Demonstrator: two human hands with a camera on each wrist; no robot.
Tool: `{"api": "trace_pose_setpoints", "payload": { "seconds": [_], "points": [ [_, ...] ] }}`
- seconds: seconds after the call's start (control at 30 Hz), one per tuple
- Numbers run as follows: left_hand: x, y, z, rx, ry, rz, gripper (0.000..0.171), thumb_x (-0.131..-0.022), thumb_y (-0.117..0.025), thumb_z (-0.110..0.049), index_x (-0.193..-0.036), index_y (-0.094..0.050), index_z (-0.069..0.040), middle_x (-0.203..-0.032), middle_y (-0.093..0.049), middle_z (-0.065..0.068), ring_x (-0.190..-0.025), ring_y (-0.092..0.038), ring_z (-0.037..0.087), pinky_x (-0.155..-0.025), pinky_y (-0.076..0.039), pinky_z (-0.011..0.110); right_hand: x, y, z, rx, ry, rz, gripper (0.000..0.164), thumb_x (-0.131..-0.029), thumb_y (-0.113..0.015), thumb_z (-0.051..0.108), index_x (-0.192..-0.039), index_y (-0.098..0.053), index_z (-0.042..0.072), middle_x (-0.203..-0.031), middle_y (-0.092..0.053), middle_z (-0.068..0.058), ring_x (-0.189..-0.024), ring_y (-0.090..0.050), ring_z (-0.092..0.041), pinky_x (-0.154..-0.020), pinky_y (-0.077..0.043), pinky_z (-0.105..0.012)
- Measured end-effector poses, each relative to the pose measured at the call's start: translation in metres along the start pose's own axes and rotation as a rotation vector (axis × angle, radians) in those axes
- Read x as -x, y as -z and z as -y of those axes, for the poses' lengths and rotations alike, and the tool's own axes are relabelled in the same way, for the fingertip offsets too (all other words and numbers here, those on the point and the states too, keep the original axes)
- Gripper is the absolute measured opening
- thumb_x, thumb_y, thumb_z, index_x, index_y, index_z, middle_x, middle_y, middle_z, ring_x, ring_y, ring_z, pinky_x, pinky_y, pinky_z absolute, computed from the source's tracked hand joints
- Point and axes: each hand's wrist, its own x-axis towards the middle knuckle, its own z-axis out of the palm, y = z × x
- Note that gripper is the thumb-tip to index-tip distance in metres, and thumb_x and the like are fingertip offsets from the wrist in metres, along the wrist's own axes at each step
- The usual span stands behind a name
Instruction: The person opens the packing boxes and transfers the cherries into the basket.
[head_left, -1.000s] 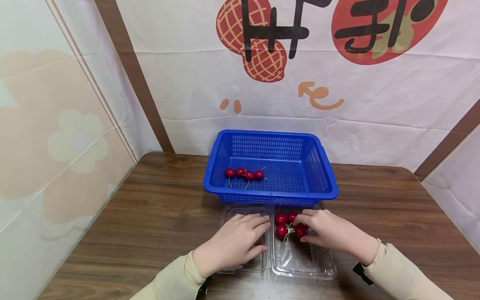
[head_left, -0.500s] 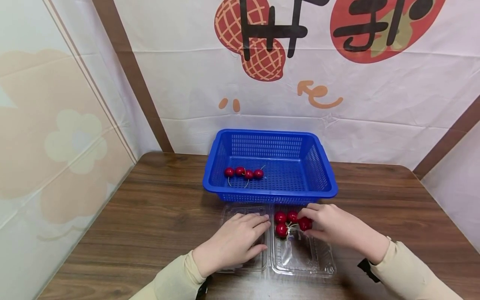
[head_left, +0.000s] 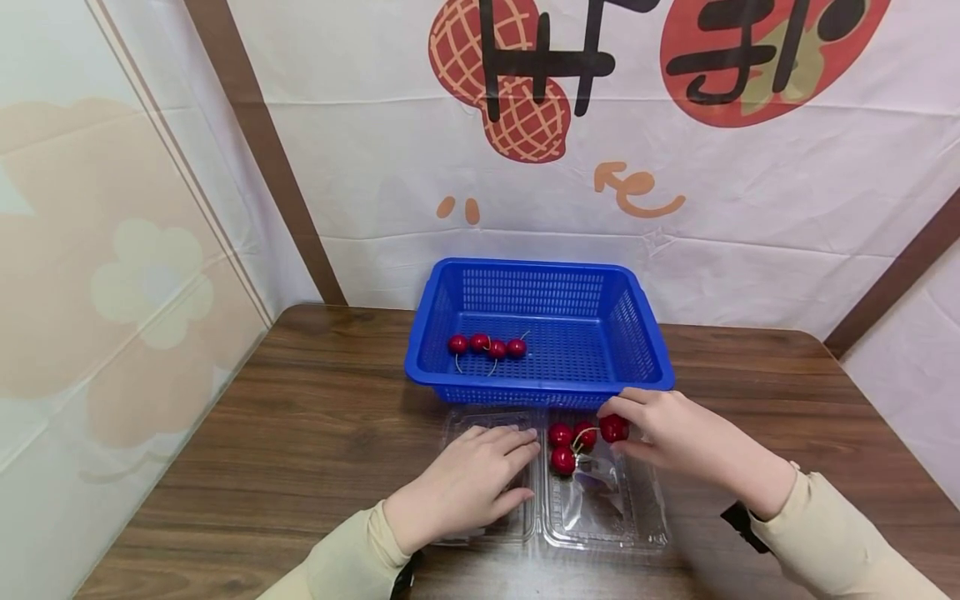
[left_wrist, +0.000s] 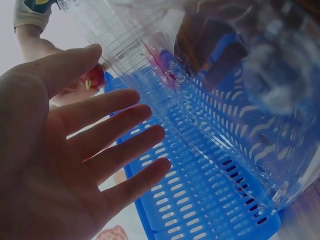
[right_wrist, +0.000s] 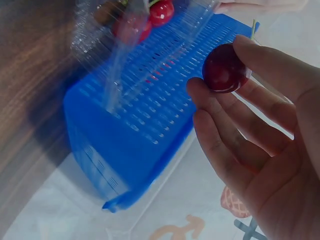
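My right hand (head_left: 671, 437) pinches a dark red cherry (head_left: 613, 428) between thumb and fingers, over the back right of a clear plastic clamshell box (head_left: 592, 533). In the right wrist view that cherry (right_wrist: 225, 69) sits at the fingertips, its stem sticking out past the thumb. Three more cherries (head_left: 563, 460) with pale stems lie grouped at the back of the box's right half. My left hand (head_left: 468, 483) lies over the box's left half, fingers extended. The left wrist view shows its fingers (left_wrist: 120, 140) straight and slightly spread beside the clear plastic.
Right behind the box stands a blue slotted basket (head_left: 652, 350). Several stemmed cherries (head_left: 497, 349) lie in a row at its left side. Everything stands on a brown wood-grain table (head_left: 300, 433), with a printed cloth wall (head_left: 375, 167) behind.
My right hand has moved back and to the right, carrying one cherry away from the group in the box. The left hand has stayed in place.
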Motion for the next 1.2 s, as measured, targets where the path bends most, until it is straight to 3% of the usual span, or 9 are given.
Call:
{"api": "trace_pose_setpoints", "payload": {
  "seconds": [0.47, 1.2],
  "points": [
    [0.001, 0.001, 0.001, 0.004, 0.002, 0.003, 0.05, -0.085, -0.057, -0.043, -0.123, -0.06, -0.01, -0.128, -0.058, 0.005, -0.117, -0.051, 0.024, -0.089, -0.047, 0.044, -0.012, 0.013, -0.003, 0.023, 0.001, -0.023, 0.029, -0.071, -0.075, 0.019, -0.096, -0.063, 0.011, -0.078, -0.058, 0.006, -0.056, -0.047, 0.002, -0.047, -0.047, -0.019],
    [0.0, 0.002, 0.0, 0.003, 0.008, 0.033, 0.052, -0.086, -0.056, -0.044, -0.125, -0.058, -0.01, -0.13, -0.057, 0.005, -0.119, -0.049, 0.024, -0.09, -0.047, 0.047, -0.034, 0.023, -0.018, 0.033, -0.039, 0.028, 0.025, -0.074, -0.075, 0.02, -0.095, -0.064, 0.012, -0.081, -0.061, 0.003, -0.063, -0.055, -0.004, -0.054, -0.052, -0.024]
  ]
}}
